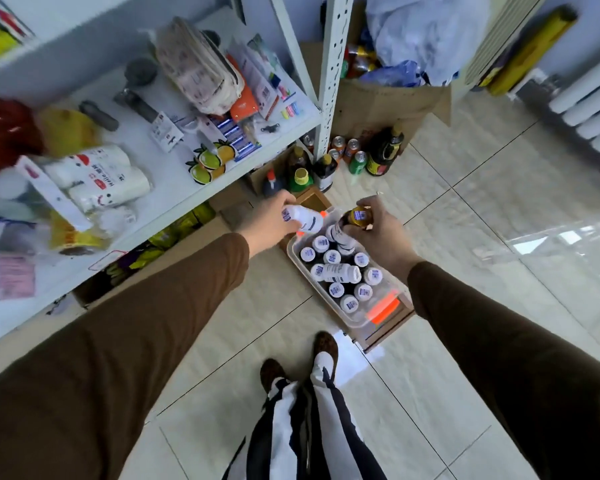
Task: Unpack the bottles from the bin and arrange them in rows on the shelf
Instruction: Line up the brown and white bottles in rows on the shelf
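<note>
A white metal shelf holds soft packets. The left hand has its fingers wrapped around a white plastic bottle lying sideways above the clear bin. The right hand clasps a dark, gold-capped bottle. White-capped bottles fill the bin on the glossy tiled floor.
</note>
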### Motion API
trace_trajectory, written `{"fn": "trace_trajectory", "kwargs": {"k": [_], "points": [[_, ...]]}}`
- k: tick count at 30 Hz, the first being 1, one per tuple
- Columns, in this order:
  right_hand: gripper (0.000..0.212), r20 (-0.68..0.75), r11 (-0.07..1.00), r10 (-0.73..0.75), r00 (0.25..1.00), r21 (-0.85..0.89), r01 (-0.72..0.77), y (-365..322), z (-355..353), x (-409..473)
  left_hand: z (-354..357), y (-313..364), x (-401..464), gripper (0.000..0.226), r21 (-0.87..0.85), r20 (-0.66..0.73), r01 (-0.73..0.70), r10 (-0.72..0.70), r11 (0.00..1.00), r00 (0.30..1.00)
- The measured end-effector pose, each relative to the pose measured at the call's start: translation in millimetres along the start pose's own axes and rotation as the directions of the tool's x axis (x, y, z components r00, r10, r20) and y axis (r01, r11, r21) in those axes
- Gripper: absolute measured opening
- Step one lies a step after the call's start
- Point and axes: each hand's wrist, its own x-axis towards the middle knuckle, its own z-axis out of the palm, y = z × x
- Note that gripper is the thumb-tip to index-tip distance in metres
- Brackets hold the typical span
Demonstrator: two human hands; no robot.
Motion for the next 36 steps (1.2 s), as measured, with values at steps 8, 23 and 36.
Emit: {"fn": "trace_trajectory", "kwargs": {"k": [8,23,36], "points": [[0.032,0.009,0.933,-0.253,0.967,0.269,0.241,-175.4,-48.7,-11.0,-157.6,20.9,-101.4,0.036,-0.296,-0.248,-0.088,0.013,0.951,0.969],[0.043,0.127,0.747,-0.636,0.761,0.348,0.566,-434.5,-35.4,-113.1,-322.0,9.3,-320.4,0.033,-0.283,-0.585,-0.260,0.048,0.923,0.809],[0.033,0.264,0.571,-0.821,0.507,0.367,0.734,-584.8,60.8,-185.4,-393.5,-78.3,-481.0,0.026,-0.235,-0.797,-0.245,-0.042,0.941,0.603]]}}
